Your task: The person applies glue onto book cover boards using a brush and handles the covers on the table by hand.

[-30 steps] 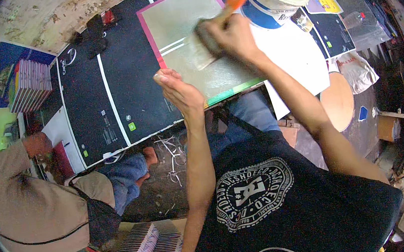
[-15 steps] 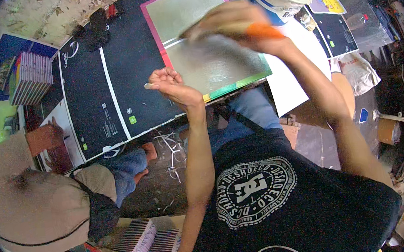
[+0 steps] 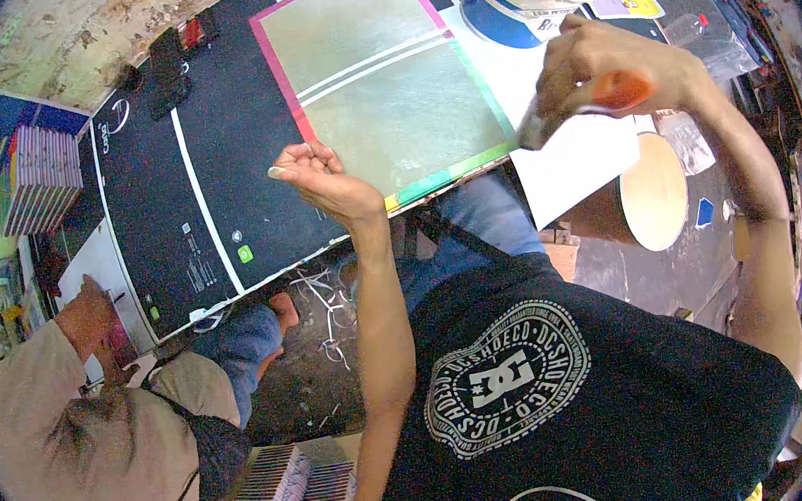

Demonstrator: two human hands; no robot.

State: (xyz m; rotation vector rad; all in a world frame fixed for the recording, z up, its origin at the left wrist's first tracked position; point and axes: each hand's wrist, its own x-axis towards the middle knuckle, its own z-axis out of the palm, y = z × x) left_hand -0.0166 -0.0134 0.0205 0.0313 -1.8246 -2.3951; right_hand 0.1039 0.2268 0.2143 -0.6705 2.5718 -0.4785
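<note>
My right hand (image 3: 613, 64) is closed around a paintbrush with an orange handle (image 3: 622, 90). The brush's bristle end (image 3: 534, 129) is smeared by motion, close to the lower right corner of a large rectangular sheet. That sheet (image 3: 405, 120) looks wet, with pink, green and yellow borders and two white strips across its middle. By the sheet's lower left edge rests my left hand (image 3: 327, 179), fingers curled in and thumb sticking out, nothing seen in it. Whether the left hand presses on the sheet, I cannot tell.
A white and blue bucket (image 3: 512, 11) of pale paste stands beyond the sheet, over white paper (image 3: 576, 169). Stacked books (image 3: 42, 179) sit far left on the black-covered table (image 3: 152, 221). Another person (image 3: 94, 438) works at left. More books (image 3: 295, 489) lie below.
My right hand has swept the brush from the sheet's middle to its right edge, uncovering the white strips. My left hand stays curled by the sheet. The view has shifted slightly.
</note>
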